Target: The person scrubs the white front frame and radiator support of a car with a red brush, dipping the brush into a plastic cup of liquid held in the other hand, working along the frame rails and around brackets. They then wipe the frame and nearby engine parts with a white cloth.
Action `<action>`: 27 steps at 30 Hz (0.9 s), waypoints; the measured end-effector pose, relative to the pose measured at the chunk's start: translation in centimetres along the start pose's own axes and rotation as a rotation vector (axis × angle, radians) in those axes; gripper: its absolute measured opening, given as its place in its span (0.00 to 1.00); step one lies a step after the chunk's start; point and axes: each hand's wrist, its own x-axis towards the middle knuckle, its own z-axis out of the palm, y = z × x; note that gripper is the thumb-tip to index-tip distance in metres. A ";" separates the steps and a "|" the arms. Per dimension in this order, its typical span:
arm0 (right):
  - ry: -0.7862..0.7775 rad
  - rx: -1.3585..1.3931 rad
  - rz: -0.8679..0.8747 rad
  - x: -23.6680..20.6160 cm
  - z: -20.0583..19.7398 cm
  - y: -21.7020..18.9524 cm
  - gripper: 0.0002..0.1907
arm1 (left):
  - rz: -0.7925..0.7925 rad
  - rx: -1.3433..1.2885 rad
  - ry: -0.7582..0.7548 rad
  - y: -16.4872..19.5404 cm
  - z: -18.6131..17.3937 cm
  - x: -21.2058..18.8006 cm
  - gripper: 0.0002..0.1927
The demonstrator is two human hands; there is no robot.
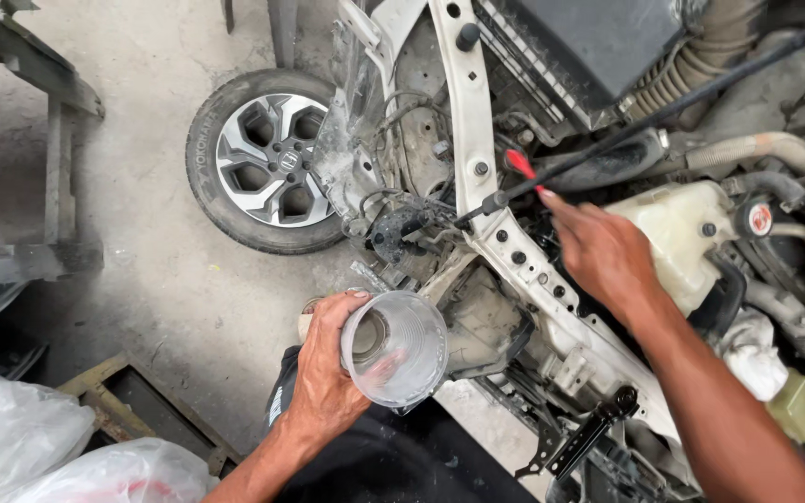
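The left hand (328, 373) holds a clear plastic cup (395, 346) on its side, mouth toward the camera, low in the middle of the view over the floor (142, 233) beside the stripped car front. Its grip is closed around the cup's wall near the base, fingers wrapped and showing through the plastic. The cup looks thin, light and easily crushed, likely slick if oily; the firmer rim or base would take a hold better than the soft middle wall.

The right hand (603, 253) reaches into the engine bay, its fingertips at a thin black rod (663, 112) with a red tip (519, 164). Whether that grip is pinching the rod or only touching it cannot be told.

Just right of this hand sits a cream reservoir (677, 233), with a round red and white cap (758, 219) beyond it. A wheel (263, 160) lies flat on the floor. 2 white plastic bags (20, 438) fill the lower left corner.
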 end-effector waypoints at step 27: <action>-0.101 0.193 -0.214 3.9 1.0 -1.5 0.18 | 0.038 -0.048 -0.017 -0.3 1.2 -0.3 0.37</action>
